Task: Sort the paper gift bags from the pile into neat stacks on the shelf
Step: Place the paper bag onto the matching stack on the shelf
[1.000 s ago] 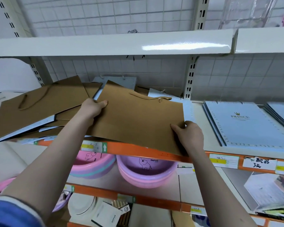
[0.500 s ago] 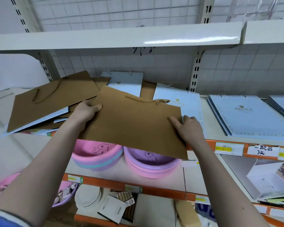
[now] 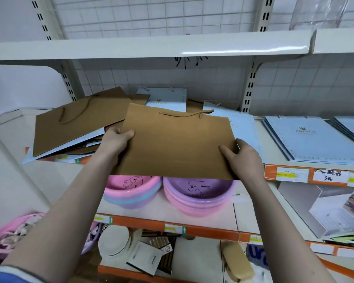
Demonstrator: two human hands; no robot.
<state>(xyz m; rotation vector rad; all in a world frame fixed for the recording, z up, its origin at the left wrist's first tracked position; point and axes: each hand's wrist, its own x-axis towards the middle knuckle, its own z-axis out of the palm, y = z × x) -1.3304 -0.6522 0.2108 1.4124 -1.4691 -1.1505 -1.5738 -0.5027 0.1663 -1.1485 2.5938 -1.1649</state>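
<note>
Left hand (image 3: 116,139) and right hand (image 3: 240,155) pinch opposite short edges of flat brown kraft paper gift bag (image 3: 176,144), long axis left-right, lifted at shelf front. Behind-left: jumbled brown-and-blue bag pile (image 3: 78,123); far right: neat pale-blue bag stack (image 3: 313,139), nearer right hand.

your left hand (image 3: 116,139) hides its fingers under the brown bag (image 3: 178,144), and that bag covers the front of the shelf (image 3: 274,160) edge and part of the pale blue bag (image 3: 243,127) behind it. the pile (image 3: 80,127) buries its lower bags so you can't count them. the stack of blue bags (image 3: 313,137) runs off the right edge, and the price tags (image 3: 292,175) are too small to read.
</note>
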